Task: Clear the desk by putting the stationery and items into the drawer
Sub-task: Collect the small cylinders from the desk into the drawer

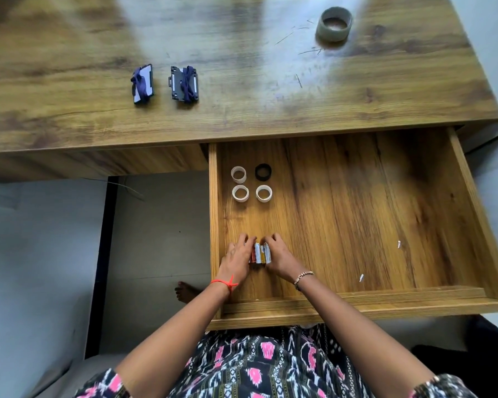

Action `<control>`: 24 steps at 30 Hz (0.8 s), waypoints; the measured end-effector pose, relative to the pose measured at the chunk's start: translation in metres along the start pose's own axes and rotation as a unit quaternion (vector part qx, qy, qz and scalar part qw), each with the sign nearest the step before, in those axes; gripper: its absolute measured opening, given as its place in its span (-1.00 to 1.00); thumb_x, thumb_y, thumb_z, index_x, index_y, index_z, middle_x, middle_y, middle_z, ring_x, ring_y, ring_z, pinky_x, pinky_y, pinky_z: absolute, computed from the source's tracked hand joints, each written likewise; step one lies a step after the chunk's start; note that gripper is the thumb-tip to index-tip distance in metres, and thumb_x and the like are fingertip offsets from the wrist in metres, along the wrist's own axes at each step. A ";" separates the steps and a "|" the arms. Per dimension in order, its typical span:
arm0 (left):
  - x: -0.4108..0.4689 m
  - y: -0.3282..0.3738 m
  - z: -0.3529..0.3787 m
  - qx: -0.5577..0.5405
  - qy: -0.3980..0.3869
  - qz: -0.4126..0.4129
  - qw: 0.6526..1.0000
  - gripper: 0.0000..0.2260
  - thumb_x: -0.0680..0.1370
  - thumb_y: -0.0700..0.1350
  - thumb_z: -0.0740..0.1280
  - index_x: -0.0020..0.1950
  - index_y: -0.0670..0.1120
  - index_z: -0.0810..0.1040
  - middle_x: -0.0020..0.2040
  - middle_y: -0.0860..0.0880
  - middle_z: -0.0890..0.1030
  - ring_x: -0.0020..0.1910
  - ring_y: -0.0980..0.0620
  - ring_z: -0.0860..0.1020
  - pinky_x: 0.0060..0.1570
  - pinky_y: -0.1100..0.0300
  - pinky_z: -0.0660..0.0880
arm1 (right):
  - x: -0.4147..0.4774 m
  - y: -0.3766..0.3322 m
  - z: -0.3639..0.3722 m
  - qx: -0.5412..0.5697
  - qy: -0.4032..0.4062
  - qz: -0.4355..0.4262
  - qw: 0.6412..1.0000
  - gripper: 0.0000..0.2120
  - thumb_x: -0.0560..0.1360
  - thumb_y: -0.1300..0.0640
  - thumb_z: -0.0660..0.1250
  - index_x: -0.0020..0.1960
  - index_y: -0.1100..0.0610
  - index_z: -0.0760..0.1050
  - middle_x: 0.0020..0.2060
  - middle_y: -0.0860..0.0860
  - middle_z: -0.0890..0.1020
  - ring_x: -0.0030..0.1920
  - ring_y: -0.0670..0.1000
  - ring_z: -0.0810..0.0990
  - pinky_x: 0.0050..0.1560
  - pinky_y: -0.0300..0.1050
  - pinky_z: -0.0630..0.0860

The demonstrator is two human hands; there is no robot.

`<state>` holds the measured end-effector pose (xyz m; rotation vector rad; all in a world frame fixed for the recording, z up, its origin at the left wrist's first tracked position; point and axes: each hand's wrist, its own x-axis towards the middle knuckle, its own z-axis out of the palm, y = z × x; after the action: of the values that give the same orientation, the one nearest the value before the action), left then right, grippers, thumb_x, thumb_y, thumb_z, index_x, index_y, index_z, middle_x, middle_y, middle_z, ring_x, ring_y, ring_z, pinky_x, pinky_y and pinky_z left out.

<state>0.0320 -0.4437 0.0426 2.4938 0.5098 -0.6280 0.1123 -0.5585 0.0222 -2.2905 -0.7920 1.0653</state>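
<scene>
We see both hands down in the open drawer [357, 305], near its front-left corner. The L hand [237, 258] & R hand [281, 258] curl their fingers round a tight row of small boxes [260, 253] (red, white, yellow), one hand per side, pressing them together on the drawer floor. Further back lie 3 white tape rolls [240, 193] & 1 black tape roll [263, 172] in a square; up on the desk [242, 119] we've got 2 badge holders [143, 84] w/ blue lanyards side by side, plus a big tape roll [334, 24] well apart to the right.
</scene>
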 end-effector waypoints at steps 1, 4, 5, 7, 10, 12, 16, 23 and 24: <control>0.000 0.001 -0.001 0.007 -0.005 -0.006 1.000 -0.40 0.52 -0.26 0.27 0.49 -0.08 0.09 0.44 -0.13 0.14 0.25 -0.17 0.36 0.18 0.01 0.47 | -0.001 0.000 -0.001 0.000 -0.005 0.002 1.000 -0.48 0.40 0.27 0.41 0.30 0.21 0.29 0.19 0.13 0.30 -0.04 -0.04 0.41 -0.04 -0.20 0.45; -0.002 0.004 -0.007 0.035 -0.013 -0.016 0.999 -0.30 0.49 -0.17 0.35 0.51 -0.09 0.02 0.50 -0.17 -0.01 0.38 -0.20 0.21 0.26 0.01 0.41 | -0.001 -0.004 -0.008 0.009 -0.030 0.017 0.999 -0.33 0.33 0.26 0.48 0.34 0.19 0.24 0.22 0.12 0.26 0.05 0.06 0.47 0.03 -0.11 0.52; -0.002 0.006 -0.009 0.052 -0.003 -0.008 0.999 -0.30 0.49 -0.14 0.35 0.51 -0.08 0.02 0.51 -0.17 -0.02 0.39 -0.19 0.16 0.29 0.02 0.37 | -0.001 -0.007 -0.012 0.015 -0.037 0.027 0.999 -0.29 0.32 0.24 0.49 0.36 0.19 0.22 0.22 0.11 0.25 0.08 0.09 0.48 0.04 -0.09 0.51; 0.000 0.007 -0.017 0.073 0.045 0.034 0.996 -0.34 0.48 -0.13 0.34 0.48 -0.03 0.07 0.49 -0.15 0.01 0.37 -0.15 0.13 0.34 0.04 0.31 | 0.000 -0.016 -0.023 0.021 -0.042 0.038 0.998 -0.28 0.34 0.19 0.48 0.39 0.18 0.19 0.23 0.09 0.24 0.05 0.08 0.48 0.06 -0.07 0.49; 0.004 0.004 -0.031 0.065 0.152 0.111 0.980 -0.37 0.42 -0.19 0.34 0.38 0.04 0.10 0.40 -0.07 0.04 0.32 -0.11 0.09 0.29 0.01 0.33 | 0.005 -0.030 -0.040 0.031 -0.018 0.032 0.999 -0.42 0.40 0.24 0.37 0.37 0.19 0.24 0.22 0.12 0.30 0.07 0.05 0.48 0.05 -0.10 0.49; 0.007 -0.002 -0.047 0.052 0.207 0.140 0.967 -0.35 0.35 -0.25 0.35 0.33 0.03 0.12 0.34 -0.04 0.08 0.30 -0.11 0.09 0.29 -0.04 0.32 | 0.008 -0.044 -0.052 0.027 0.017 0.021 0.999 -0.52 0.42 0.26 0.34 0.31 0.20 0.33 0.14 0.08 0.37 0.09 -0.01 0.43 0.00 -0.20 0.43; 0.008 -0.019 -0.086 0.027 0.290 0.141 0.946 -0.38 0.32 -0.29 0.34 0.32 -0.03 0.21 0.28 -0.08 0.20 0.30 -0.09 0.13 0.30 -0.02 0.30 | 0.016 -0.076 -0.066 0.045 0.087 0.002 0.995 -0.70 0.43 0.29 0.32 0.16 0.22 0.46 -0.08 0.08 0.52 -0.10 -0.03 0.49 -0.10 -0.20 0.48; 0.001 -0.073 -0.137 0.045 0.308 0.134 0.941 -0.52 0.39 -0.27 0.34 0.30 -0.14 0.36 0.30 -0.17 0.33 0.31 -0.05 0.10 0.34 0.01 0.28 | 0.029 -0.126 -0.058 0.057 0.202 -0.029 0.977 -0.84 0.49 0.27 0.29 0.05 0.22 0.55 -0.13 0.03 0.58 -0.13 -0.08 0.54 -0.19 -0.37 0.47; -0.002 -0.084 -0.144 0.045 0.307 0.135 0.941 -0.53 0.40 -0.27 0.33 0.30 -0.14 0.36 0.30 -0.16 0.33 0.31 -0.05 0.11 0.34 0.02 0.28 | 0.030 -0.135 -0.054 0.057 0.216 -0.031 0.974 -0.85 0.49 0.27 0.29 0.04 0.21 0.56 -0.11 0.04 0.60 -0.11 -0.06 0.56 -0.15 -0.34 0.50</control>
<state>0.0392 -0.2966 0.1208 2.7576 0.3429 0.2571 0.1314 -0.4519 0.1241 -2.2645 -0.6029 0.5357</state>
